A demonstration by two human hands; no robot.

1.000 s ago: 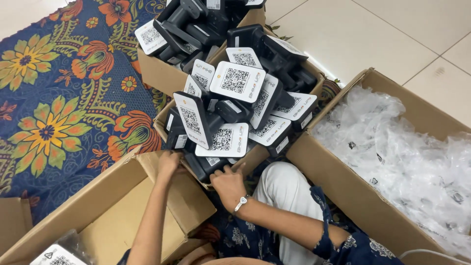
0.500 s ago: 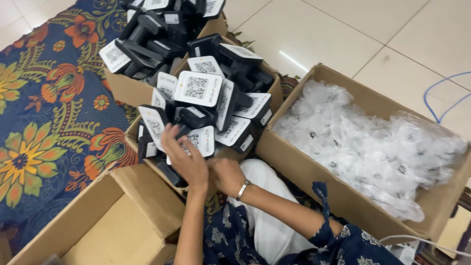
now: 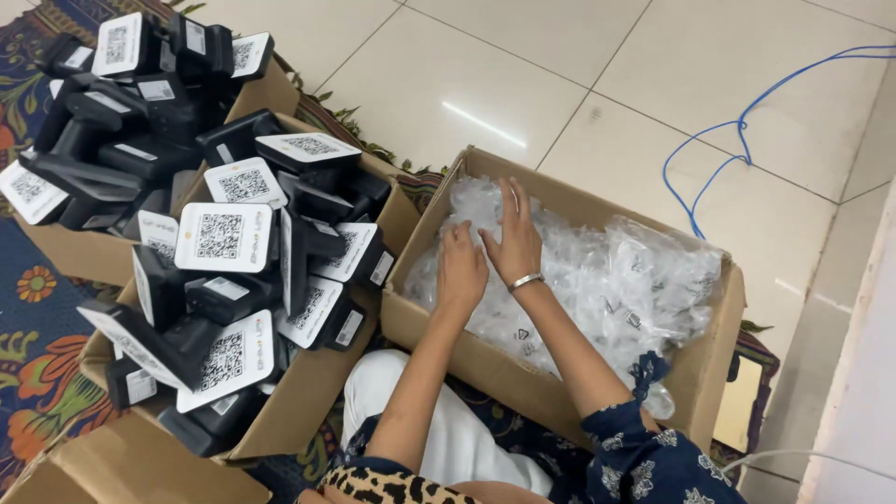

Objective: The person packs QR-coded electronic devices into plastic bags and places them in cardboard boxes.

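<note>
Pale glossy floor tiles (image 3: pixel 485 84) fill the background, with a patterned floral mat (image 3: pixel 28 345) under the boxes to the left of the hands and a blue cable (image 3: pixel 747 131) looping across the tile beyond and to the right of them.

2 hands are inside a cardboard box (image 3: pixel 448 341) directly ahead of the person. This box is packed with small clear plastic bags (image 3: pixel 607 280), crinkled and heaped to the rim; what the bags hold is too small to tell. The heap's long axis runs from near the hands away to the right, toward the box's far right corner.

Left hand (image 3: pixel 460 269): palm down, fingers loosely curled onto the bags at the near-left end of the heap. Touching; whether it has pinched a bag, I cannot tell.

Right hand (image 3: pixel 511 238): palm down, fingers extended and flat, pressed on the bags just beyond the left hand. Open, not gripping. A metal bangle (image 3: pixel 525 280) sits at the wrist. The 2 hands lie side by side, nearly touching, so both are equally close to the bags; most of the heap lies to the right of the right hand.

Left of the left hand, just beside the bag box, a 2nd cardboard box (image 3: pixel 308 411) holds black stands with white square code cards (image 3: pixel 222 238), piled at mixed angles. A 3rd box (image 3: pixel 271 89) farther left and beyond is heaped with the same. A 4th box flap (image 3: pixel 103 467) shows below-left; its contents are out of view.
</note>
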